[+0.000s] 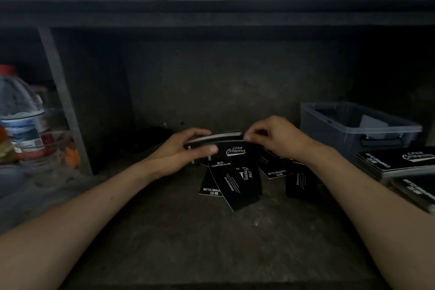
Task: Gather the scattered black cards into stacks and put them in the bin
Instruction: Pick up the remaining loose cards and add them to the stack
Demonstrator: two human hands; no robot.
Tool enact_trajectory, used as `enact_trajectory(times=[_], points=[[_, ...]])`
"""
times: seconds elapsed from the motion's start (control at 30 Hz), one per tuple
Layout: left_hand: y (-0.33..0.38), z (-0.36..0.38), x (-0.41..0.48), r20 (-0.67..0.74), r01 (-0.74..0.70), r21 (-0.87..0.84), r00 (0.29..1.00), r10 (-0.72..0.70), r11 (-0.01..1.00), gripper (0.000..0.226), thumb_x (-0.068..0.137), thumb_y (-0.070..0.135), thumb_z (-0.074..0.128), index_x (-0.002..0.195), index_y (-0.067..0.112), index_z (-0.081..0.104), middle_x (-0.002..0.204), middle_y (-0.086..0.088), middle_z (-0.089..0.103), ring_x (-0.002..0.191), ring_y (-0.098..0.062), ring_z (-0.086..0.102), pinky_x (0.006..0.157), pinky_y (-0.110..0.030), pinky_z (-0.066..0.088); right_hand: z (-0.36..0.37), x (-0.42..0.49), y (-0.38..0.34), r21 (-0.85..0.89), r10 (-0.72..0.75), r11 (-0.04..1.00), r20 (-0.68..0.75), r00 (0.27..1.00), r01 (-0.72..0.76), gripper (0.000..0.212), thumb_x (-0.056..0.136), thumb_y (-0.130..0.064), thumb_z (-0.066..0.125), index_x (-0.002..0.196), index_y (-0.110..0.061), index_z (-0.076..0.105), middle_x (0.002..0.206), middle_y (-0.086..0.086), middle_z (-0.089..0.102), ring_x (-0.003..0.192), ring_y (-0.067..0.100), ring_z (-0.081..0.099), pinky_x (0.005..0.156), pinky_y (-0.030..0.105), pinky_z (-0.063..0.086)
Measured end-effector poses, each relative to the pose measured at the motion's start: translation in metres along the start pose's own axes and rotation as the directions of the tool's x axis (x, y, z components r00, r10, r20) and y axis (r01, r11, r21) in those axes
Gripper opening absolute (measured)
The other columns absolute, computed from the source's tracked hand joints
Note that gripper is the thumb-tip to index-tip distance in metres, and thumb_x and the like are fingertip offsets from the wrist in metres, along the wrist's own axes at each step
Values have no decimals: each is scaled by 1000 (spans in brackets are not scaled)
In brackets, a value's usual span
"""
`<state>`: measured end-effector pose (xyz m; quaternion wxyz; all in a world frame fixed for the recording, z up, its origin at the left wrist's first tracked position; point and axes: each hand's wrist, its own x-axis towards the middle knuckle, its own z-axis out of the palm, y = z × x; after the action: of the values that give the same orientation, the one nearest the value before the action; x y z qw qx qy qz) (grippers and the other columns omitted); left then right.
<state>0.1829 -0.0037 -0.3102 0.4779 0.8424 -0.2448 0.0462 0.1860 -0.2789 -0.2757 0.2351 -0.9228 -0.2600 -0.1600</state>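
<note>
The head camera looks down into a dim concrete recess, with the clear plastic bin (339, 132) standing at the back right. Left of the bin and well apart from it, both hands hold a stack of black cards (217, 138) raised off the concrete ledge (188, 242). The left hand (183, 154) grips the stack's left end, thumb laid across the near face and fingers curled round the far side. The right hand (275, 139) pinches the end nearer the bin between thumb and bent fingertips.

Below the held stack, and so left of and nearer than the bin, loose black cards (235, 183) lie overlapping on the ledge, tilted at different angles, white print reading "CAMPING CLUB" on several.

Just in front of the bin, toward the camera, a finished stack (395, 162) sits flat with its printed face up. A second one (416, 192) lies nearer still, cut off by the frame edge. Something pale shows inside the bin — too dim to make out.

Far left of the bin, past an upright divider (62, 101), stands a large water bottle (20, 110) with a red cap.
</note>
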Motion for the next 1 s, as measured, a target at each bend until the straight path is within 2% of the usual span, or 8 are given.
enact_trajectory(times=[0.17, 0.3, 0.37, 0.43, 0.5, 0.77, 0.87, 1.0], points=[[-6, 3, 3, -37, -110, 150, 992, 116, 983, 48, 89, 3, 72, 126, 29, 57, 117, 10, 68, 105, 5, 65, 92, -11, 49, 16, 3, -3, 104, 92, 991, -129, 987, -79, 7, 84, -27, 74, 87, -21, 76, 76, -13, 68, 64, -7, 58, 67, 13, 45], [-5, 1, 3, -62, -86, 83, 994, 91, 993, 51, 90, -12, 61, 124, 27, 59, 116, 5, 69, 105, -1, 66, 91, -15, 52, -22, 4, 17, -13, 332, 939, -226, 916, -344, 11, 84, -25, 71, 76, -32, 71, 85, -4, 71, 80, 12, 65, 74, 22, 47], [-4, 2, 4, -64, -80, 68, 994, 85, 994, 58, 86, -18, 58, 128, 22, 58, 117, 0, 69, 105, -6, 67, 92, -22, 53, -34, -2, 30, -224, 488, 841, -83, 869, -493, 10, 86, -19, 67, 90, -25, 74, 102, 2, 72, 95, 19, 65, 84, 27, 51], [-4, 3, 4, -51, -86, 72, 995, 90, 994, 64, 80, -23, 58, 131, 17, 56, 116, 1, 69, 101, 0, 66, 90, -18, 53, -30, -8, 35, -522, 605, 720, 148, 782, -458, 26, 90, -18, 58, 114, -13, 68, 118, 7, 66, 97, 20, 62, 82, 26, 49], [-5, 2, 5, -49, -69, 71, 996, 73, 995, 65, 79, -22, 60, 130, 19, 57, 116, 5, 69, 99, 4, 66, 88, -12, 51, -21, -11, 32, -616, 638, 690, 269, 722, -380, 31, 92, -17, 52, 119, -7, 64, 121, 10, 64, 92, 20, 59, 77, 24, 46], [-5, 5, 7, -138, -17, 83, 990, 28, 996, 47, 89, -11, 61, 128, 15, 61, 120, 3, 67, 102, 2, 63, 90, -8, 47, -1, -4, 22, -438, 559, 766, 91, 824, -471, 64, 84, -70, 52, 107, -12, 63, 117, 8, 64, 99, 25, 60, 78, 28, 45], [-6, 4, 8, -186, -5, 61, 982, 16, 998, 47, 89, -13, 60, 128, 13, 62, 115, 3, 67, 90, 13, 62, 80, -2, 46, 1, -4, 17, -464, 510, 795, 160, 845, -391, 54, 94, -58, 46, 120, -14, 64, 123, 8, 63, 110, 25, 59, 83, 28, 44], [-7, 5, 7, -183, 8, 55, 983, 2, 998, 46, 89, -14, 60, 129, 10, 61, 118, -2, 67, 95, 5, 62, 82, -4, 47, -15, -3, 8, -339, 471, 852, 166, 866, -399, 34, 97, -36, 50, 115, -16, 70, 116, 5, 68, 107, 21, 61, 83, 22, 43]])
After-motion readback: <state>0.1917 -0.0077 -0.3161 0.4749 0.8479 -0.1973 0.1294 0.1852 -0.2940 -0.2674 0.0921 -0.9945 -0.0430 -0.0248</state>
